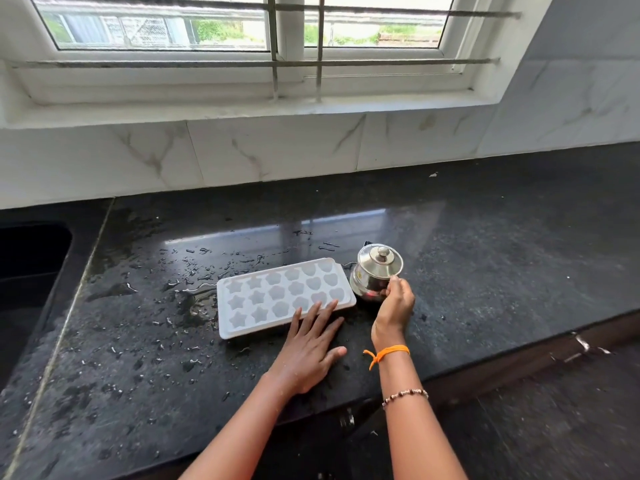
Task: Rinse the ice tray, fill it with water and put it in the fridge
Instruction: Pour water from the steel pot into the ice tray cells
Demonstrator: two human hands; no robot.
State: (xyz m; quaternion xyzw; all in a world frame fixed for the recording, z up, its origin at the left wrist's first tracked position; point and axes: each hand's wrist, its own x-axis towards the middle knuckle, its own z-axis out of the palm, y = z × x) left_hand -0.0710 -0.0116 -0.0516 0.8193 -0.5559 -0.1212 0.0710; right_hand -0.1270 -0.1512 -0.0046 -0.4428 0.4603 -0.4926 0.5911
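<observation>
- Bench (pixel 485 271): black speckled stone, polished, running across the middle of the frame; the window shows as a reflection in it at centre.
- Water droplets (pixel 194 289) lie scattered over the bench left of centre, with a small pool just beside the tray's left end.
- Ice tray (pixel 277 299): white, with star, flower and heart moulds, lying flat on the bench at centre frame.
- Left hand (pixel 311 348): flat on the bench, fingers (pixel 323 315) straight and spread, tips resting on the tray's near edge; it grips nothing.
- Right hand (pixel 394 306): fingers curled round the near side of a lidded steel pot (pixel 375 275), which stands upright on the bench, just beside the tray's right end.
- Right wrist carries an orange thread (pixel 388 351) and a beaded bracelet (pixel 405 396).
- Sink (pixel 31 258): dark basin, left edge of frame.
- Wall: white marble-veined tiles (pixel 242 154) behind the bench.
- Window (pixel 242 46): white frame with metal bars, upper frame; greenery outside.
</observation>
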